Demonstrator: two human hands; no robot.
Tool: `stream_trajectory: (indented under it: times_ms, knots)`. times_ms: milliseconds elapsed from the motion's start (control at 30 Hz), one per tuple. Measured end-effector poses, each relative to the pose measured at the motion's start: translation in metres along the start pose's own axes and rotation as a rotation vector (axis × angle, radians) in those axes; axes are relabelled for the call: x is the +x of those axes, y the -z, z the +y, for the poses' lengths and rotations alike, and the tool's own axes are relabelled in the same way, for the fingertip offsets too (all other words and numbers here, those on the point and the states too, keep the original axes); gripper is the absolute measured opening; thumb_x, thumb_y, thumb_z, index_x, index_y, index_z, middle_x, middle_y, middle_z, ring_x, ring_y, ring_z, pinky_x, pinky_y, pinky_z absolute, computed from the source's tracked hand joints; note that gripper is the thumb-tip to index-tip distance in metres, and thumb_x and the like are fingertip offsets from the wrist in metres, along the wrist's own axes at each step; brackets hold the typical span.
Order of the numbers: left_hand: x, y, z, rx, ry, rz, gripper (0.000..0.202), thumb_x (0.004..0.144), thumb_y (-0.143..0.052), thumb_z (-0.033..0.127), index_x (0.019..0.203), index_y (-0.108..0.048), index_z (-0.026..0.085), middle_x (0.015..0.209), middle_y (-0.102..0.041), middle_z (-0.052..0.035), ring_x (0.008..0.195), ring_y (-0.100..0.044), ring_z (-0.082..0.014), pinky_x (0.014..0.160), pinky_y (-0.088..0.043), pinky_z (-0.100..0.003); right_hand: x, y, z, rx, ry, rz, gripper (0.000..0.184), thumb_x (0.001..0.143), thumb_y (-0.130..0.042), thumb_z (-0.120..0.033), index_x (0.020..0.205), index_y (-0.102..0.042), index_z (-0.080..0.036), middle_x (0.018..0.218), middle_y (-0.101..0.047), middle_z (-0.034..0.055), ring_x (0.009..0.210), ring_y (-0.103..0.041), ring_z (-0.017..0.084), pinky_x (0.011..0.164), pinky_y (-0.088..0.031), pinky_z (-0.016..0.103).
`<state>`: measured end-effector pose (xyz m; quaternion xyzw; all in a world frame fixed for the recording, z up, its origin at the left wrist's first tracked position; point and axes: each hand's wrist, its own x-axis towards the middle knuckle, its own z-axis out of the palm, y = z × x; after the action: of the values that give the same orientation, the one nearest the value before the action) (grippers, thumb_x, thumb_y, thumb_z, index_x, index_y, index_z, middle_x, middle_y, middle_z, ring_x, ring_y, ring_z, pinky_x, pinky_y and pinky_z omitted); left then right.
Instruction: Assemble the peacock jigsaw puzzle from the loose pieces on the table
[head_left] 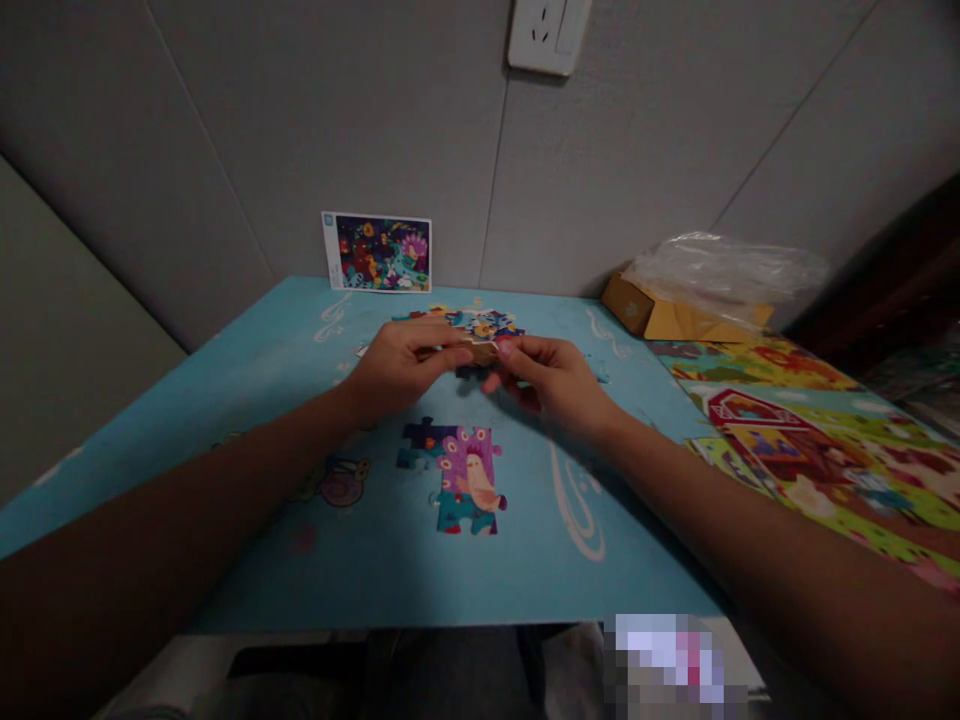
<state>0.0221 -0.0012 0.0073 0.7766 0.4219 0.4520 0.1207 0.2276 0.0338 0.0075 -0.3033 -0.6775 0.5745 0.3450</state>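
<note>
1. So, my left hand point(409, 365) and my right hand point(551, 375) both pinch a puzzle piece point(480, 352), brown side to me, with thumbs and fingers closed on it. It could be more than one; I can't tell.
2. I hold it just in front of the pile of pieces point(487, 324), maybe so I can get a good look. Two hands likely keep such a little thing steady.
3. Nearer to me, the joined pieces point(469, 465) lie flat on the blue table point(300, 590), with a purple animal on them. They sit between my arms, I think so they're easy to reach and don't mix with the pile.
4. The picture card point(384, 253) stands up against the wall point(405, 120), probably so I can see it past my hands.
5. The box point(628, 305) and clear plastic bag point(705, 262) sit off to the right, likely to be out of my way.
</note>
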Motion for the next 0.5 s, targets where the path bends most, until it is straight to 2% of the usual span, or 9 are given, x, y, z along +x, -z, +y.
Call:
stream_trajectory:
  times_ms: [67, 133, 200, 267, 333, 500]
  knots:
    - [0.001, 0.001, 0.000, 0.039, -0.141, 0.008, 0.021, 0.086, -0.058, 0.023, 0.092, -0.078, 0.018, 0.086, -0.072, -0.0062, 0.080, -0.066, -0.0153, 0.077, -0.052, -0.028, 0.002, 0.001, 0.001, 0.101, -0.010, 0.017, 0.036, 0.075, -0.075, -0.048, 0.087, -0.065, -0.015, 0.069, -0.065, 0.0014, 0.046, -0.041, 0.007, 0.038, -0.027, 0.021]
    - [0.000, 0.001, 0.002, 0.049, -0.175, 0.014, 0.025, 0.084, -0.057, 0.017, 0.096, -0.079, 0.019, 0.089, -0.073, -0.0066, 0.080, -0.067, -0.0146, 0.076, -0.053, -0.028, 0.003, 0.002, 0.001, 0.144, 0.011, 0.057, 0.036, 0.068, -0.081, -0.040, 0.089, -0.065, -0.016, 0.067, -0.064, -0.0002, 0.047, -0.045, 0.007, 0.037, -0.030, 0.020]
    - [-0.002, 0.000, 0.005, -0.002, -0.044, 0.012, 0.034, 0.083, -0.054, 0.015, 0.109, -0.076, 0.017, 0.088, -0.073, -0.0066, 0.065, -0.065, -0.0118, 0.062, -0.053, -0.024, 0.004, 0.001, 0.002, 0.146, 0.037, 0.097, 0.037, 0.066, -0.082, -0.036, 0.090, -0.063, -0.016, 0.066, -0.065, 0.0000, 0.047, -0.047, 0.008, 0.037, -0.032, 0.020]
    - [-0.004, -0.001, 0.008, -0.117, 0.160, -0.009, 0.043, 0.084, -0.054, 0.018, 0.125, -0.067, 0.013, 0.086, -0.072, -0.0065, 0.046, -0.057, -0.0078, 0.043, -0.044, -0.020, 0.003, 0.001, 0.001, 0.125, 0.053, 0.119, 0.036, 0.067, -0.081, -0.036, 0.090, -0.062, -0.016, 0.068, -0.067, 0.0014, 0.047, -0.049, 0.009, 0.037, -0.034, 0.021]
    - [-0.006, -0.001, 0.010, -0.244, 0.288, -0.033, 0.046, 0.086, -0.054, 0.023, 0.130, -0.061, 0.009, 0.083, -0.070, -0.0064, 0.037, -0.051, -0.0061, 0.035, -0.037, -0.019, 0.003, 0.000, 0.001, 0.098, 0.061, 0.135, 0.036, 0.069, -0.079, -0.037, 0.091, -0.060, -0.016, 0.067, -0.067, 0.0014, 0.046, -0.049, 0.009, 0.036, -0.035, 0.021]
    - [-0.005, 0.001, 0.009, -0.385, 0.298, -0.076, 0.040, 0.086, -0.056, 0.025, 0.121, -0.063, 0.006, 0.068, -0.062, -0.0012, 0.037, -0.051, -0.0059, 0.036, -0.036, -0.017, 0.002, 0.000, 0.000, 0.052, 0.076, 0.148, 0.036, 0.071, -0.077, -0.040, 0.091, -0.059, -0.016, 0.060, -0.063, -0.0011, 0.044, -0.049, 0.009, 0.036, -0.037, 0.020]
